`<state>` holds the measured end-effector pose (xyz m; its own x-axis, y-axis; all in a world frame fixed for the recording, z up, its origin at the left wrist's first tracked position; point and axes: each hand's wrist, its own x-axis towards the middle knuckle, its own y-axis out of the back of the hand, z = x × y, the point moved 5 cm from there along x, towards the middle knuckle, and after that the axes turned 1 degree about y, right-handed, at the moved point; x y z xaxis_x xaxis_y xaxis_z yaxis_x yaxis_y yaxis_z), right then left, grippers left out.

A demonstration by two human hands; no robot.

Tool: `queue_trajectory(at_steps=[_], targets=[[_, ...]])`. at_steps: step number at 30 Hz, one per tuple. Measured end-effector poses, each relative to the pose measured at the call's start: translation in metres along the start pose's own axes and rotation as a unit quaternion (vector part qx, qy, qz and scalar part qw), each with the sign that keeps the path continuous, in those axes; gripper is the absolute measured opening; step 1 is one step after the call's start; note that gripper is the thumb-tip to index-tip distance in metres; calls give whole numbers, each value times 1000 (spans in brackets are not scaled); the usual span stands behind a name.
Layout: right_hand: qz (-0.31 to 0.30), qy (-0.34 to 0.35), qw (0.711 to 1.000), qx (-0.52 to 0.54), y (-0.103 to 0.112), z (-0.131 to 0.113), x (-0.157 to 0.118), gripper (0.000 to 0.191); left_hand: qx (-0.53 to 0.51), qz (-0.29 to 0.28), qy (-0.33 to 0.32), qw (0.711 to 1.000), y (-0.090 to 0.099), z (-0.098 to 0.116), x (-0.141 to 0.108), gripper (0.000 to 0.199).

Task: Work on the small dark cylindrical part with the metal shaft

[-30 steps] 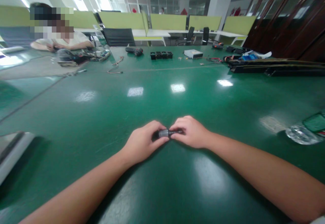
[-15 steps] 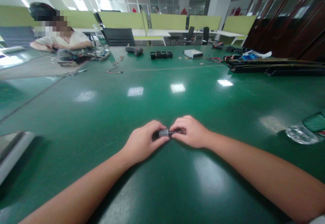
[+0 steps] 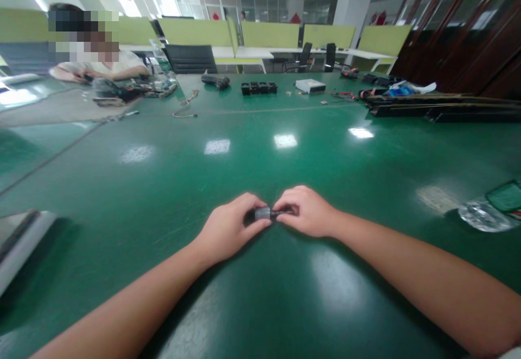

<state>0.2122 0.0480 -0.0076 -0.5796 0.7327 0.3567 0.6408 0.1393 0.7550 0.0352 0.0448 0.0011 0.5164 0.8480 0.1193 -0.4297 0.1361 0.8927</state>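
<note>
My left hand (image 3: 234, 226) pinches a small grey metal cylinder (image 3: 262, 214) that looks like a small motor, thumb below and fingers above. From the cylinder's right end a thin dark rod (image 3: 280, 213) runs into my right hand (image 3: 307, 211), whose thumb and fingertips are closed around it. Part of the rod and its far end are hidden by the fingers. Both hands are low over the green table (image 3: 252, 158), almost touching each other.
A clear plastic piece (image 3: 484, 216) lies at right, a pale flat object (image 3: 30, 239) at left. Further back are a black block (image 3: 259, 88), a white box (image 3: 310, 86), a cable (image 3: 187, 110) and black rails (image 3: 439, 106). Another person (image 3: 101, 65) sits back left.
The hands and the cylinder hold almost the same place; my right hand has shifted barely to the right. The other person's head has moved slightly.
</note>
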Motion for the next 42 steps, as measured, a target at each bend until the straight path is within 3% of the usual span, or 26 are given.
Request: queue_trajectory(at_steps=[42], targets=[[21, -44, 998, 27, 7, 2, -4, 9, -9, -3, 12, 1000, 3, 0, -1, 29]])
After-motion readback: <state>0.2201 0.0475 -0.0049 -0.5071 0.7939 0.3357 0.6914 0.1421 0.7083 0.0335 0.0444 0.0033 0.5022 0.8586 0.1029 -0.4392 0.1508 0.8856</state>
